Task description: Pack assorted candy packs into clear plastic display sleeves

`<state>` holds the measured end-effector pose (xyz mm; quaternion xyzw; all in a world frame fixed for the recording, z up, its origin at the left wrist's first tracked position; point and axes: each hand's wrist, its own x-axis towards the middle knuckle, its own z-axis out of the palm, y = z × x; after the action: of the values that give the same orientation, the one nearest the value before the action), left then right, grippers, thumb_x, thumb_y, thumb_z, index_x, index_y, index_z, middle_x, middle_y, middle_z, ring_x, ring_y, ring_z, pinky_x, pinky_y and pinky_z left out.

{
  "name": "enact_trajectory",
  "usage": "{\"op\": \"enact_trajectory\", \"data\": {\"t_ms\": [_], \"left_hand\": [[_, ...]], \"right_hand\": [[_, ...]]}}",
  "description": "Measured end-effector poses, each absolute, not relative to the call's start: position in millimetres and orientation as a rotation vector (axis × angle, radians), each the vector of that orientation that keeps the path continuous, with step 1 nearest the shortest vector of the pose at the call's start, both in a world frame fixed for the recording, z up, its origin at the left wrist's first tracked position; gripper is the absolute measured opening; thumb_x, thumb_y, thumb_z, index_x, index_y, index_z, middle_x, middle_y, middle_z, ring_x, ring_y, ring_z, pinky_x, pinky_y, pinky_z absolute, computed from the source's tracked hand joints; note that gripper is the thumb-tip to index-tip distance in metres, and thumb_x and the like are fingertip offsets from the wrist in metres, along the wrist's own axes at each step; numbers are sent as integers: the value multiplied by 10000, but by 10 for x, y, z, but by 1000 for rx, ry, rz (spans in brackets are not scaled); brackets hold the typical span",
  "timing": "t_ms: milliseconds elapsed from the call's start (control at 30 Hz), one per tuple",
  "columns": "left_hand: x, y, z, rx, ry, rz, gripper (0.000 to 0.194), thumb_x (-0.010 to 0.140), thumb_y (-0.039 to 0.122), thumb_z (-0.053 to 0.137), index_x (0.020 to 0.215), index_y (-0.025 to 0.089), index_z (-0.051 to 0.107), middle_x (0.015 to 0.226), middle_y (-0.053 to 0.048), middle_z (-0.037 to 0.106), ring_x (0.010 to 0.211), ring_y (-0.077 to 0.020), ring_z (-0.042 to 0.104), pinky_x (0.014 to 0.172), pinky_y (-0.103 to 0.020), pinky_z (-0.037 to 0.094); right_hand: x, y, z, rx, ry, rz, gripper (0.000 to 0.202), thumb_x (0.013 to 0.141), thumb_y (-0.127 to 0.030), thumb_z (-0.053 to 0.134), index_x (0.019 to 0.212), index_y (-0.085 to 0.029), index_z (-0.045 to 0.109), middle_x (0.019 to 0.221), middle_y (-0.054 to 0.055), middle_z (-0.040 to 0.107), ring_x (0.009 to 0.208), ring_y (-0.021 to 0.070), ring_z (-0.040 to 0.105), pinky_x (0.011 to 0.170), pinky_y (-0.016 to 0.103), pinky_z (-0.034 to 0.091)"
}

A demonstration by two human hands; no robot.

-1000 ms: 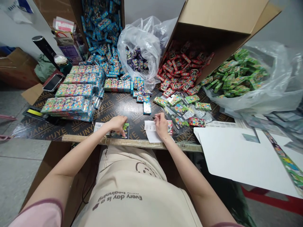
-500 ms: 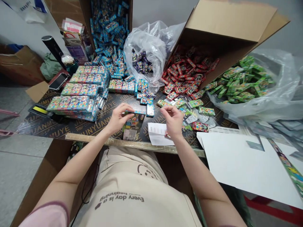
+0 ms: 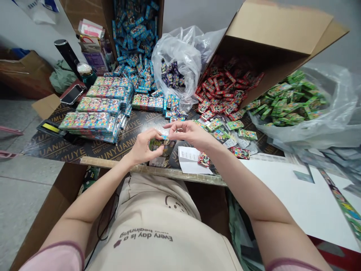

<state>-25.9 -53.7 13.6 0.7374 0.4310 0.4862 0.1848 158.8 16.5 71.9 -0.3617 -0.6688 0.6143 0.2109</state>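
My left hand [image 3: 148, 147] is closed on the upper edge of a dark printed pouch [image 3: 158, 161], which sits at the table's front edge. Over the pouch's top, my right hand [image 3: 187, 133] pinches a small blue packet [image 3: 164, 137], its fingertips close to the left ones. The fingers cover most of this packet. Behind the hands lie several loose blue packets [image 3: 171, 102] and a row of packets [image 3: 148, 101]. Beside my right wrist, a small red packet [image 3: 203, 159] rests on a white paper slip [image 3: 187, 154].
Stacked multicoloured packs [image 3: 87, 122] stand at left. Behind are a carton of blue packets [image 3: 132, 34], a clear bag [image 3: 188, 49] with purple ones, a carton [image 3: 279, 26] spilling red ones, and a bag of green ones [image 3: 296, 98]. White sheets [image 3: 276, 188] lie at right.
My right hand has moved left to the top of the pouch and now has a small blue packet in its fingers. My left hand stays on the pouch.
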Motion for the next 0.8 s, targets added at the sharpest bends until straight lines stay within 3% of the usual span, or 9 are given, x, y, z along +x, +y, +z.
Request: {"op": "enact_trajectory", "data": {"t_ms": [233,533,667,733,800], "left_hand": [[-194,-575,156,1763,1326,1394,204,705,344,729,724,170,623,805,-52,709,768,-181,664,724,-306,501],[-75,-574,32,1496,1442,1500,197,715,300,759,685,177,609,748,-16,709,727,-163,667,704,-294,516],[-101,-556,-89,1418,1384,1551,338,684,272,788,943,195,585,807,6,694,751,-144,672,718,-265,522],[-122,-535,-216,1347,1319,1537,548,681,276,792,1155,212,525,856,3,705,774,-149,688,751,-274,535],[-155,-509,-365,1255,1251,1447,584,700,330,777,1204,200,513,890,-22,721,791,-171,701,764,-299,551]], "right_hand": [[1480,216,699,-1014,-1960,1665,203,628,-325,750,621,-149,649,1085,108,674,1086,253,588,902,364,417],[1465,307,524,-993,-2081,1438,161,631,-311,733,598,-169,664,951,75,700,1021,247,611,841,339,433],[1436,290,421,-1002,-2077,1391,164,671,-317,700,645,-164,645,918,60,689,986,225,611,909,358,411],[1453,286,332,-1011,-2038,1293,176,697,-323,678,778,-170,641,939,51,673,964,210,603,915,363,415],[1518,307,191,-1046,-1960,1143,271,741,-317,635,978,-188,607,1043,60,650,984,204,589,915,366,424]]}}
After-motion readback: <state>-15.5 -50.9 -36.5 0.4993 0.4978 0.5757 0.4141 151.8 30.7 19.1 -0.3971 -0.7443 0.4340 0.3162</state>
